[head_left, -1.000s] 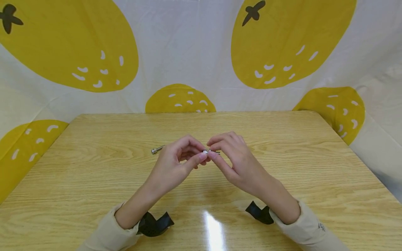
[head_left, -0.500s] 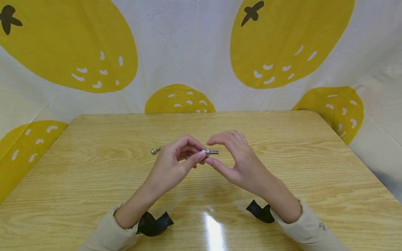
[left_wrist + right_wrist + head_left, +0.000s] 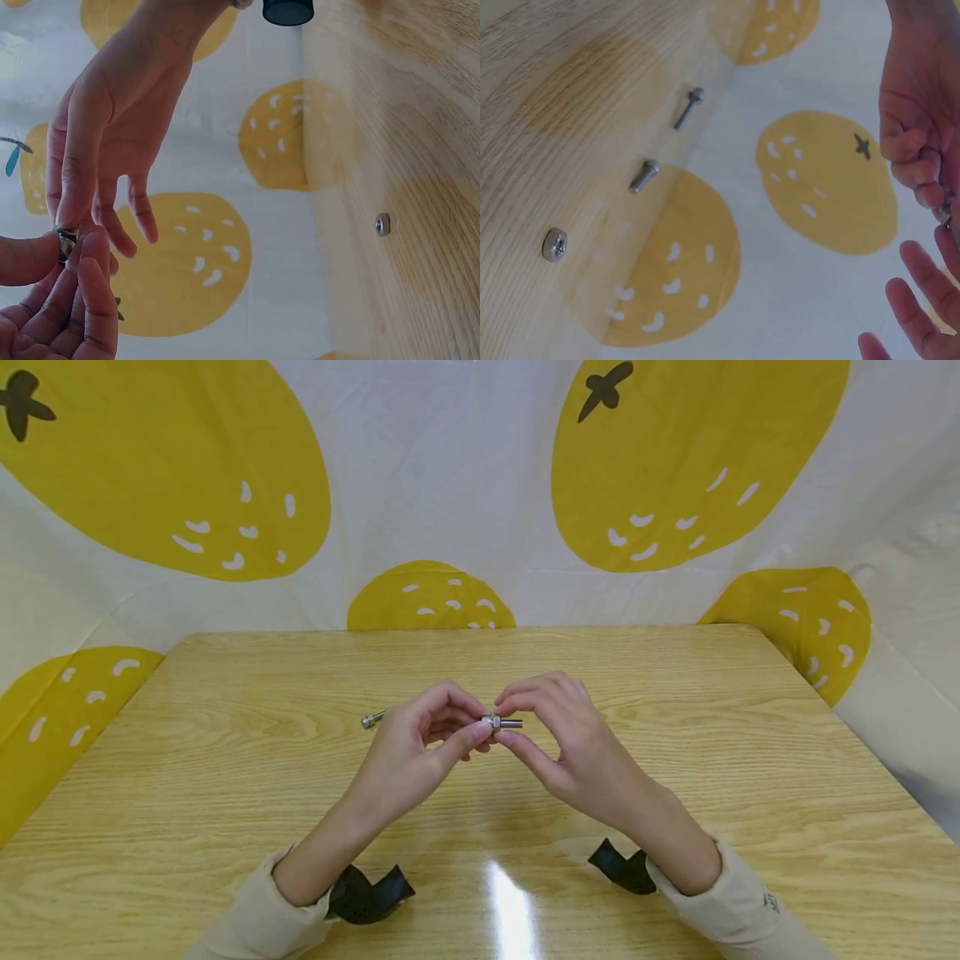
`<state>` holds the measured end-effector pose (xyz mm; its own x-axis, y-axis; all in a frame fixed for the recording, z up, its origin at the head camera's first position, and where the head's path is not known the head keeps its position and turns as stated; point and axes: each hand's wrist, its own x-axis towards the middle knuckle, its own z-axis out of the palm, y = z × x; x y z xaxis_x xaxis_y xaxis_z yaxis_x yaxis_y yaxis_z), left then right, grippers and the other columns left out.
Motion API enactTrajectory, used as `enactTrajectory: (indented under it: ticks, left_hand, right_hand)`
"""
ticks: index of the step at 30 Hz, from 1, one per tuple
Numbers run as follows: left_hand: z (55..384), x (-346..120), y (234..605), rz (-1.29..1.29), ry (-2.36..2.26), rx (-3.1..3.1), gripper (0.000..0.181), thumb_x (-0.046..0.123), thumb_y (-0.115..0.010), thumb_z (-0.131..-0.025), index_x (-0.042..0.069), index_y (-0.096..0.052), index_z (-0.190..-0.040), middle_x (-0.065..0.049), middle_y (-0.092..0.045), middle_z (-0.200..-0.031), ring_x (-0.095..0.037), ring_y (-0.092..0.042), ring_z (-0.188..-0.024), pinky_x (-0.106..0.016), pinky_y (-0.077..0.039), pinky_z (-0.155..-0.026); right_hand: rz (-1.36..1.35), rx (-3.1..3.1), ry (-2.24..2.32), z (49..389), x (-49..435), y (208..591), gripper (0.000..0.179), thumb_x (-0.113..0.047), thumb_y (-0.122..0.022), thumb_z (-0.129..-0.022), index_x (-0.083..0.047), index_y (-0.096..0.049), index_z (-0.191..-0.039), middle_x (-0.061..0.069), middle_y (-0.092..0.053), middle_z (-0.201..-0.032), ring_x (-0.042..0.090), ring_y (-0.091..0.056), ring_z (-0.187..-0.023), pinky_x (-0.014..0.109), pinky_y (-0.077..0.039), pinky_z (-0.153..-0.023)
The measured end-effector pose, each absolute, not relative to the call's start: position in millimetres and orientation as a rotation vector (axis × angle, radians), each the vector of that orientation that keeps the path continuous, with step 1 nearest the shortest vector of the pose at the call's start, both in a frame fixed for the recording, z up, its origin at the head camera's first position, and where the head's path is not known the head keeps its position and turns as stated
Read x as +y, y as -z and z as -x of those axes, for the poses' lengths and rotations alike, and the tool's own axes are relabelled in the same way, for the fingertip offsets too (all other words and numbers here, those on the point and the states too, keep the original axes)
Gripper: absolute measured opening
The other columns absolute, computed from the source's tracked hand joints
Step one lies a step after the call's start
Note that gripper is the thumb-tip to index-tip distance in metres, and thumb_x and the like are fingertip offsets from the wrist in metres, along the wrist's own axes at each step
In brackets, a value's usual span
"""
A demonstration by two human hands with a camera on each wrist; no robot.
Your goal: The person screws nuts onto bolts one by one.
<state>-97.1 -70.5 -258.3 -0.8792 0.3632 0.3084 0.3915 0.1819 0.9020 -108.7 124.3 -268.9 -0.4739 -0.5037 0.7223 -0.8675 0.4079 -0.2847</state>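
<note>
Left hand (image 3: 411,745) pinches bolt (image 3: 513,724), long axis crosswise, tip rightward; right hand (image 3: 576,745) at nut (image 3: 497,722), grip unclear

Metal bolt (image 3: 513,724), silver, about level, head end mostly hidden in left grip's (image 3: 408,743) pinch; bare shank sticks out toward right grip (image 3: 562,747), ending in the gap between its thumb and index finger. Hex nut (image 3: 496,723), also silver, sits around shank just beside left grip's fingertips, right grip's thumb and index tips around it, full contact unclear.
</note>
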Motion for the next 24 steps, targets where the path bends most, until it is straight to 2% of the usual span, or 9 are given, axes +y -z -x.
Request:
enactTrajectory:
  ticks: [6, 13, 17, 20, 24]
  left_hand:
    - [96.2, -70.2, 257.4, 0.758, 1.845, -2.405, 0.007, 0.011, -0.061, -0.09, 0.008, -0.06, -0.096, -0.004, -0.068, -0.086, -0.017, -0.066, -0.076, -0.03, -0.054, -0.065]
    - [95.1, -68.8, 256.1, 0.751, 1.851, -2.417, 0.007, 0.01, -0.062, -0.089, 0.008, -0.06, -0.095, -0.004, -0.07, -0.086, -0.014, -0.066, -0.075, -0.031, -0.054, -0.065]
    - [95.6, -68.6, 256.7, 0.75, 1.836, -2.419, 0.006, 0.01, -0.062, -0.089, 0.008, -0.06, -0.095, -0.004, -0.069, -0.085, -0.012, -0.065, -0.074, -0.031, -0.054, -0.065]
    - [96.2, -69.3, 257.2, 0.742, 1.823, -2.416, 0.006, 0.01, -0.061, -0.09, 0.008, -0.06, -0.096, -0.003, -0.069, -0.085, -0.012, -0.065, -0.074, -0.031, -0.054, -0.065]
    - [96.6, -70.1, 257.4, 0.737, 1.817, -2.415, 0.006, 0.011, -0.061, -0.09, 0.009, -0.061, -0.095, -0.003, -0.069, -0.085, -0.012, -0.065, -0.074, -0.032, -0.054, -0.065]
  right_hand:
    - [-1.163, -2.157, -0.871, 108.8, 123.1, 271.2, 0.032, -0.033, -0.04, -0.1, -0.008, -0.059, -0.096, 0.005, -0.061, -0.107, 0.02, -0.051, -0.102, 0.042, -0.036, -0.088]
    - [-1.074, -2.226, -0.88, 109.0, 124.3, 272.7, 0.043, -0.038, -0.035, -0.1, -0.012, -0.064, -0.082, 0.004, -0.063, -0.104, 0.02, -0.051, -0.101, 0.042, -0.037, -0.087]
    - [-1.05, -2.278, -0.896, 107.3, 126.6, 270.9, 0.043, -0.045, -0.038, -0.098, -0.01, -0.063, -0.1, 0.005, -0.06, -0.112, 0.021, -0.048, -0.108, 0.044, -0.035, -0.093]
    - [-1.079, -2.281, -0.92, 106.6, 127.4, 268.5, 0.042, -0.043, -0.047, -0.095, -0.007, -0.055, -0.116, 0.005, -0.056, -0.119, 0.021, -0.046, -0.113, 0.043, -0.035, -0.097]
    - [-1.135, -2.232, -0.918, 107.3, 127.1, 266.9, 0.032, -0.028, -0.061, -0.091, -0.006, -0.055, -0.113, 0.005, -0.056, -0.117, 0.021, -0.046, -0.11, 0.04, -0.037, -0.094]
